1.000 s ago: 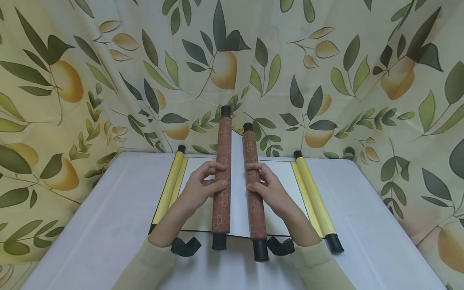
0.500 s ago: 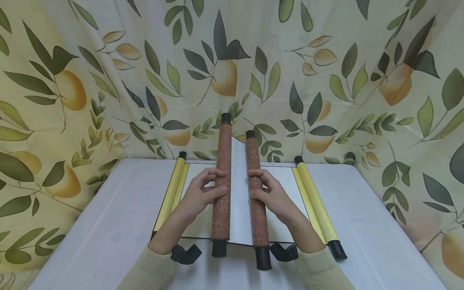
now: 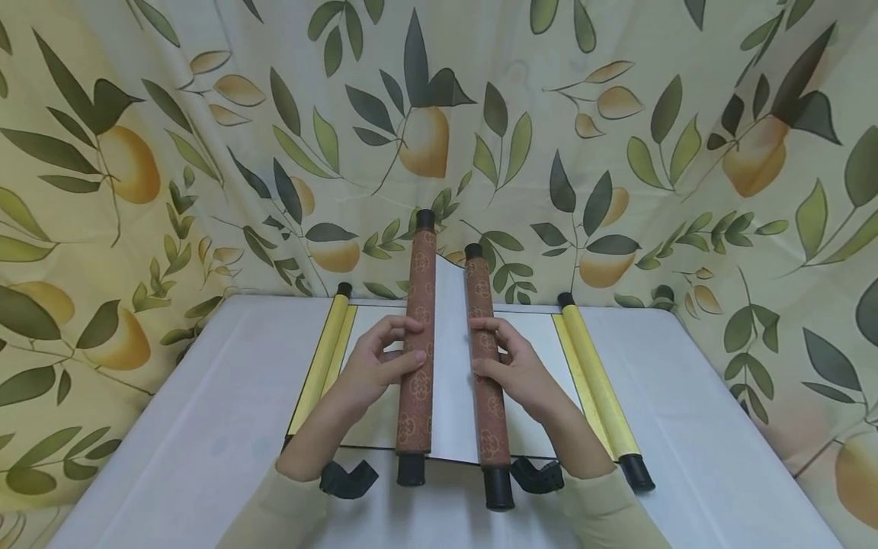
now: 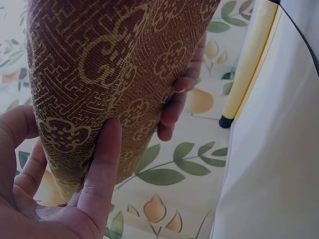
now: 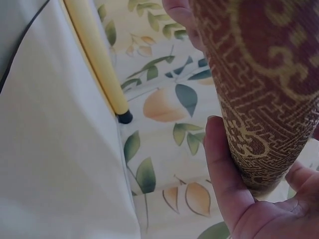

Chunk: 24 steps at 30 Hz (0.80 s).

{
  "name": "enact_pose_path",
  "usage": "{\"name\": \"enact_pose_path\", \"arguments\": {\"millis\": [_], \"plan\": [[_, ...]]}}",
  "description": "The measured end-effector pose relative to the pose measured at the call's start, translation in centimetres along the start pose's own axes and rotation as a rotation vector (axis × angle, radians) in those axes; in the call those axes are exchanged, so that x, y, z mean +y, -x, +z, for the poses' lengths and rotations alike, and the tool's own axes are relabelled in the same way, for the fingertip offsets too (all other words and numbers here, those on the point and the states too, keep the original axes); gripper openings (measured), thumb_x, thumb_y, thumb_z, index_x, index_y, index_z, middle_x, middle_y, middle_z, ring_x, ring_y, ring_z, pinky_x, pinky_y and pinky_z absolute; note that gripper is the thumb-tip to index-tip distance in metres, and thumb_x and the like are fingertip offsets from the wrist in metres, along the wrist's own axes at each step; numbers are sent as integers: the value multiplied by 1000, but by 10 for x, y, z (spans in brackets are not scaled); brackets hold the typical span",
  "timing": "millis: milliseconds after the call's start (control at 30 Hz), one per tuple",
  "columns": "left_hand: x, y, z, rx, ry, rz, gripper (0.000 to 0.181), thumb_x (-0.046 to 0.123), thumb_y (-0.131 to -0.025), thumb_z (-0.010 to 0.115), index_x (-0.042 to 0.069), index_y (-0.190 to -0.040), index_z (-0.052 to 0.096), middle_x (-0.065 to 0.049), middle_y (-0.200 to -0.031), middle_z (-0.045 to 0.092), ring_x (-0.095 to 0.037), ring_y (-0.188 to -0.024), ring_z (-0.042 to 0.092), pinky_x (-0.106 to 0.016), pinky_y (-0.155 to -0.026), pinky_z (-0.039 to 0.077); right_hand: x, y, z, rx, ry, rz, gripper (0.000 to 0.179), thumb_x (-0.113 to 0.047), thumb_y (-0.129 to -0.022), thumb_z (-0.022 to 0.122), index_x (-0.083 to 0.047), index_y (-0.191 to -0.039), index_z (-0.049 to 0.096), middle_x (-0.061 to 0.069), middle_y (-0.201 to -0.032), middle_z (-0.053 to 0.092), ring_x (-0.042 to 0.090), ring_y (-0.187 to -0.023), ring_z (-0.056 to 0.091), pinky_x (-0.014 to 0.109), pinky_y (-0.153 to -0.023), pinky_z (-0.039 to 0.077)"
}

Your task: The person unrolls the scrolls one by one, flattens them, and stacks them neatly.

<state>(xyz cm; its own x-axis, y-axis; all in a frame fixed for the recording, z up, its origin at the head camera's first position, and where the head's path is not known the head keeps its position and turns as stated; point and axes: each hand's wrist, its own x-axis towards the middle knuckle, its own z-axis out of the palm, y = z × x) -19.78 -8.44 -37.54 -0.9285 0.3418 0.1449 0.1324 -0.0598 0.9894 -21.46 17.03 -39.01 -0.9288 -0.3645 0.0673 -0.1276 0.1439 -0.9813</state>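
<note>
A scroll with reddish-brown, gold-patterned brocade is held up in front of me, partly unrolled. A strip of its white paper (image 3: 453,366) shows between the left roll (image 3: 414,404) and the right roll (image 3: 491,427); both have black end knobs. My left hand (image 3: 380,362) grips the left roll near its middle, thumb on the near face. Around the right roll curl the thumb and fingers of my right hand (image 3: 514,366). In the left wrist view, brocade (image 4: 99,74) fills the left hand's grasp; in the right wrist view, brocade (image 5: 264,99) lies in the right hand's grasp.
A second scroll lies spread on the white table (image 3: 713,427) beneath, with yellow rods on the left (image 3: 318,366) and right (image 3: 604,381). Black curved pieces, one on the left (image 3: 348,480) and one on the right (image 3: 537,476), sit beside my wrists. Behind hangs a fruit-patterned curtain (image 3: 425,137).
The two brown rolls have moved slightly apart, so the white strip between them is a little wider. Both hands keep their hold. The head view has shifted slightly.
</note>
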Motion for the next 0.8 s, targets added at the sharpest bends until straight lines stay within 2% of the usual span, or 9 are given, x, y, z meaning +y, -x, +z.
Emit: {"name": "enact_pose_path", "arguments": {"millis": [467, 800], "plan": [[-1, 1, -2, 23, -3, -11, 39, 10, -93, 67, 9, -130, 54, -14, -124, 50, -22, -100, 67, -35, -78, 58, 3, 1, -2, 3, -2, 5, 59, -4, -92, 61, -16, -146, 42, 17, -151, 31, 38, -119, 51, 42, -84, 55], [0, 1, -3, 13, -9, 17, 38, 9, -94, 66, 9, -130, 54, -13, -124, 50, -20, -96, 66, -29, -74, 57, 5, -1, -2, 0, 12, -3, 59, -6, -92, 64, -14, -146, 41, 19, -150, 33, 35, -111, 54, 41, -82, 56]]}}
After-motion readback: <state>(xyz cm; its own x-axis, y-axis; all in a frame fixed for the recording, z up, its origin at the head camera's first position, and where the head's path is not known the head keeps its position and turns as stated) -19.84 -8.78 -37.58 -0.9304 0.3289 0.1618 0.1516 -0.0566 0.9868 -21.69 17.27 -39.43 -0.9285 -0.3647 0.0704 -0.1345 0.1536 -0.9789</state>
